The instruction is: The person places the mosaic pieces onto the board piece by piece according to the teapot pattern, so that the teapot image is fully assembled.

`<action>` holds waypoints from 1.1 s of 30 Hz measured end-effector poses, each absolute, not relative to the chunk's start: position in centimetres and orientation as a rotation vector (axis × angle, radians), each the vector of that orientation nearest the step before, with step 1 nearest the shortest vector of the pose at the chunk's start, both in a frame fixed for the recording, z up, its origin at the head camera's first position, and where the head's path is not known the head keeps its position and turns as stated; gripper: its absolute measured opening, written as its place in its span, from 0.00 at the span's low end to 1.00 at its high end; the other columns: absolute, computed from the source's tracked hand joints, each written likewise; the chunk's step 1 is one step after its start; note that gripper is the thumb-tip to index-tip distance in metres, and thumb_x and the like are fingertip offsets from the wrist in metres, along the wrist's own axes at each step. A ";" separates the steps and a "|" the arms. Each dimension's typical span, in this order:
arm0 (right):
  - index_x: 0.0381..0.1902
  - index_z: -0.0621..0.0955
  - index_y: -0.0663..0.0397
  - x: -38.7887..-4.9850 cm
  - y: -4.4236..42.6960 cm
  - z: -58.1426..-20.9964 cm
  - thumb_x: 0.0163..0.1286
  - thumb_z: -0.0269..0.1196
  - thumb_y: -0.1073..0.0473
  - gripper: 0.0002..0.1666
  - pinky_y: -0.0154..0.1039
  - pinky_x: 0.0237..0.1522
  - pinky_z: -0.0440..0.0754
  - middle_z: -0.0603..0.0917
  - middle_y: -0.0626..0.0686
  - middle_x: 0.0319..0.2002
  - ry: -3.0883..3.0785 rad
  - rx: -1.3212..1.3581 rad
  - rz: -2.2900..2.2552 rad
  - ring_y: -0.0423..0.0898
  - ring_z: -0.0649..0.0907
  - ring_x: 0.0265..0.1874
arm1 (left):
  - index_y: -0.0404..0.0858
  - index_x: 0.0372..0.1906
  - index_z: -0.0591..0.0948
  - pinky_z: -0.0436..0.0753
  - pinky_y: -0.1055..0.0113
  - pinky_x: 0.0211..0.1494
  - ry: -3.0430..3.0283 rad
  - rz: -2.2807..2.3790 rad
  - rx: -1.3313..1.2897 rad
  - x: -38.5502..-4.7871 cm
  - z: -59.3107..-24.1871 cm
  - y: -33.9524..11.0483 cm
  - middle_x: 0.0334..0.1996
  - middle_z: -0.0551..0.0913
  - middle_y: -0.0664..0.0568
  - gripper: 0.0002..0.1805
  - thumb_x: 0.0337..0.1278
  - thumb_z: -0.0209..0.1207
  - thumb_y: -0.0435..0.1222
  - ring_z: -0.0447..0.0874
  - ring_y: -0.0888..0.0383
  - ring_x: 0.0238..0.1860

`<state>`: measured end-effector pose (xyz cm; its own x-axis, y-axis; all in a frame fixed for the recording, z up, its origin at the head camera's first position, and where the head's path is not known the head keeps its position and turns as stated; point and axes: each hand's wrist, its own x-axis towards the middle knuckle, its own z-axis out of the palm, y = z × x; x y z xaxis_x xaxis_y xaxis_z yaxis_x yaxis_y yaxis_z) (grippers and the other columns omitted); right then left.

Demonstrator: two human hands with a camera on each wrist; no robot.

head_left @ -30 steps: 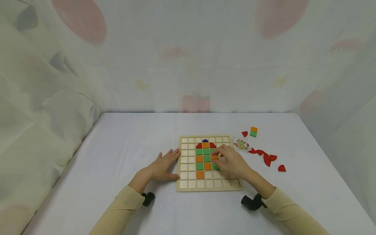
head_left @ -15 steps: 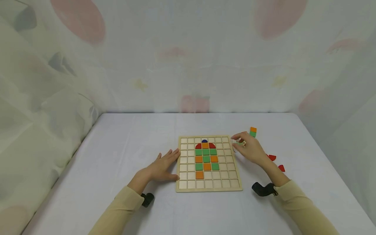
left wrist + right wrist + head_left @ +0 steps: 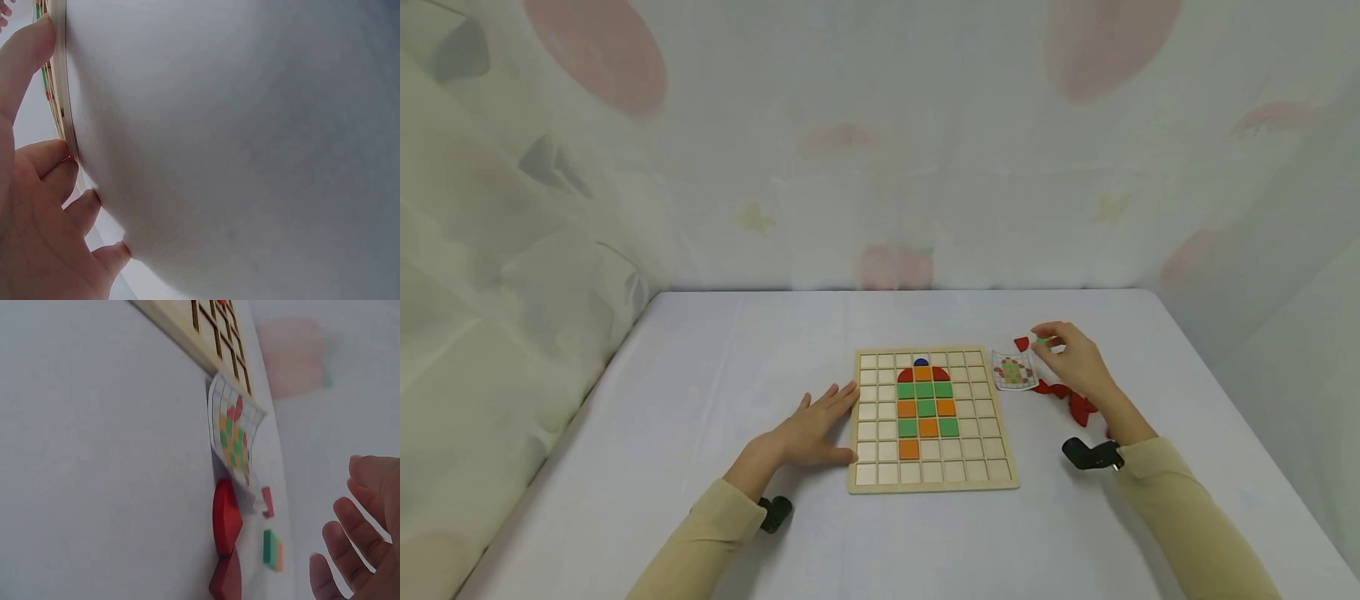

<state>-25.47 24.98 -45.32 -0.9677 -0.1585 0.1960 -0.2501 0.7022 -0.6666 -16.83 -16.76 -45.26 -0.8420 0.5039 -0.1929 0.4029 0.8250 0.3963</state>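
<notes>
My left hand (image 3: 812, 429) lies with spread fingers against the left edge of a wooden grid board (image 3: 932, 489); the left wrist view shows its thumb and fingertips touching that edge. On the board, green and orange square tiles, two red rounded pieces and a blue half-round piece (image 3: 921, 362) form a pattern. My right hand (image 3: 1078, 362) hovers with loosely bent fingers over a green tile (image 3: 1041, 341) beyond the board's right side. In the right wrist view, the green tile (image 3: 267, 547) and an orange tile (image 3: 279, 557) lie on the table, apart from the fingers.
A curled paper pattern card (image 3: 1013, 371) lies beside the board's right edge. Several red pieces (image 3: 1080, 408) are scattered right of it, partly under the right arm. Another red piece (image 3: 1022, 343) sits behind the card. A patterned cloth (image 3: 880, 167) hangs behind the table.
My right hand has let go of an orange tile on the board and moved right, past the card, to the green and orange tiles. The left hand has stayed at the board's edge.
</notes>
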 end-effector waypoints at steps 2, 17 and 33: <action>0.56 0.72 0.60 -25.9 25.5 -45.5 0.68 0.56 0.55 0.22 0.55 0.46 0.76 0.73 0.63 0.53 -2.810 0.296 1.137 0.60 0.74 0.51 | 0.40 0.72 0.51 0.43 0.36 0.67 2.720 0.501 0.695 -16.8 -45.3 -16.8 0.73 0.47 0.51 0.51 0.47 0.64 0.52 0.43 0.46 0.72; 0.60 0.68 0.66 -27.8 26.9 -46.7 0.68 0.54 0.56 0.26 0.51 0.51 0.72 0.70 0.66 0.55 -2.938 0.054 1.279 0.59 0.70 0.51 | 0.40 0.72 0.51 0.42 0.37 0.67 2.718 0.509 0.681 -16.7 -45.3 -16.9 0.73 0.47 0.51 0.51 0.47 0.64 0.51 0.42 0.47 0.72; 0.56 0.69 0.69 -28.9 26.5 -47.4 0.65 0.55 0.57 0.26 0.54 0.51 0.71 0.71 0.66 0.50 -3.012 0.092 1.082 0.59 0.71 0.47 | 0.40 0.72 0.51 0.42 0.38 0.68 2.715 0.498 0.674 -16.8 -45.2 -17.1 0.73 0.46 0.52 0.51 0.47 0.64 0.51 0.42 0.47 0.73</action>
